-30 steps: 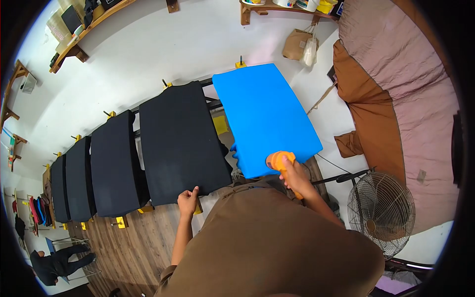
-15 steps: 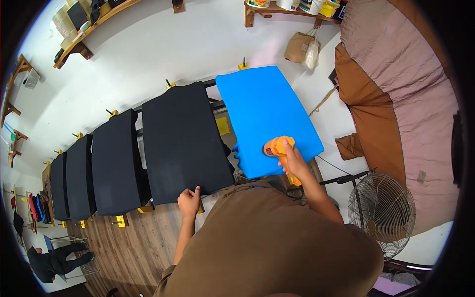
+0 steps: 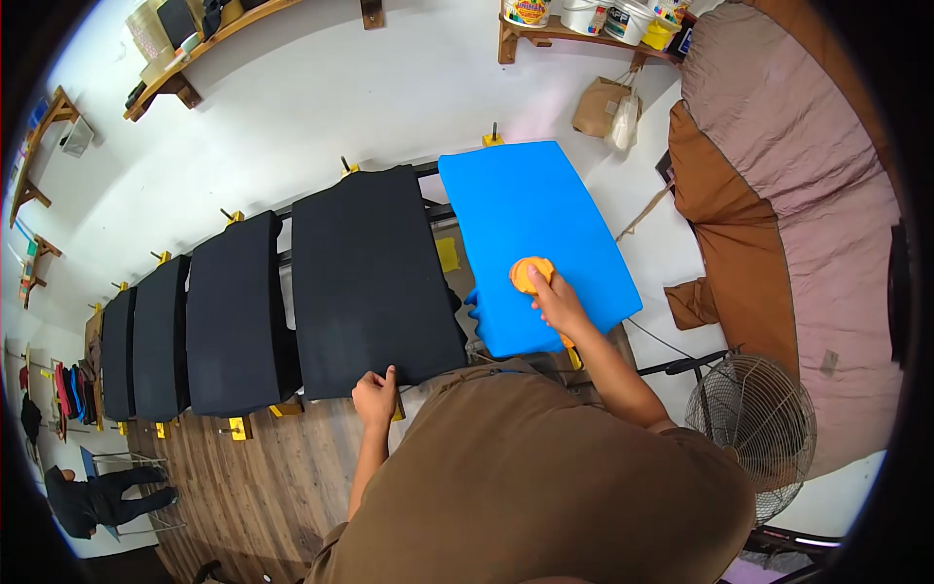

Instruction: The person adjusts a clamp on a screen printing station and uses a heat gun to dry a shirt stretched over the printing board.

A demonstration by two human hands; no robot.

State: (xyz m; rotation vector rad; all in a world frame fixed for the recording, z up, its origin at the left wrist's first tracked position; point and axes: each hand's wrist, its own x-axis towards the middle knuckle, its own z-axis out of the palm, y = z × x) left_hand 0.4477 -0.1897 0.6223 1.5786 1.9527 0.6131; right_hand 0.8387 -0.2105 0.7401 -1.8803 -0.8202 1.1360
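A bright blue cloth is stretched over a flat board at the right end of a row. Over its lower half my right hand grips an orange heat gun, whose handle end shows below the hand. Beside the blue cloth lies a wide black cloth on its own board. My left hand is closed at the near edge of this black cloth, thumb up; whether it pinches the edge is too small to tell. Several more black-covered boards, such as a narrower one, continue leftward.
A wire fan stands at the right, near brown and pink hanging fabric. Shelves with tubs are on the wall. Another person in dark clothes is at the far lower left, beyond the wooden floor.
My right hand has moved the heat gun slightly left and up over the blue cloth, and the gun has turned. The view has shifted a little. My left hand stays at the black cloth's edge.
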